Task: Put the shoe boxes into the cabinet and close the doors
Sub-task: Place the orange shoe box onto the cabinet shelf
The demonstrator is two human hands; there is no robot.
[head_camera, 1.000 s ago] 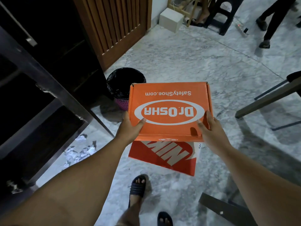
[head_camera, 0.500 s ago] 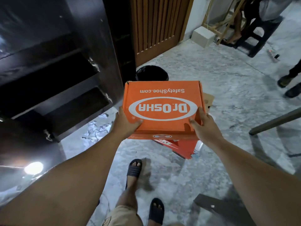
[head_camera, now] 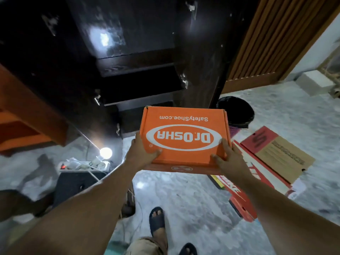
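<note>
The dark cabinet [head_camera: 139, 74], off to the left a second ago, is now being faced squarely with its doors open, and the orange Dr.OSHA shoe box [head_camera: 184, 137] is being held level before its lower shelves, gripped at its near corners by the left hand [head_camera: 142, 153] and right hand [head_camera: 227, 160], while other shoe boxes [head_camera: 266, 162] are lying on the floor.

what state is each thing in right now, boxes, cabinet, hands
orange shoe box: lid shut, held level in front of the cabinet, not yet inside
left hand: grips the box's left near corner
right hand: grips the box's right near corner
cabinet: doors open, dark shelves showing
red shoe box: on the floor
brown-lidded shoe box: shut, lying on the red one
</note>
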